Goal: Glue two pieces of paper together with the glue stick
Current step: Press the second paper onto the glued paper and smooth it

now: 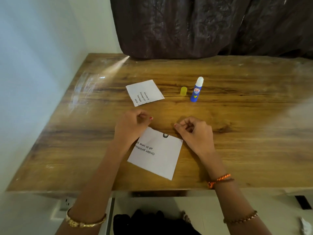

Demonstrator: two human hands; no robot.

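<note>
The near paper lies flat on the table, close to the front edge and turned at an angle, its print upside down to the wearer. That puts it within easy reach as the sheet to be worked on, and it is the landmark for everything else here.

The left hand sits over the paper's far-left corner, fingers curled in; it seems to pin or pinch that corner, though the grip itself is hidden under the knuckles, so I cannot tell for sure. The right hand hovers just beyond the paper's far-right corner, fingers curled loosely toward the palm and holding nothing visible. Both hands frame the far edge, probably to square or steady the sheet before glue goes on.

Beyond the paper and a little to its left lies the second paper, smaller-looking, flat, well apart from the first: set aside until it is needed. Beyond the paper and to its right stands the glue stick, upright with its white tip exposed, ready to pick up. Its yellow cap rests just to the stick's left, apart from it.

No glue looks applied yet, and the sheets are not joined.
</note>
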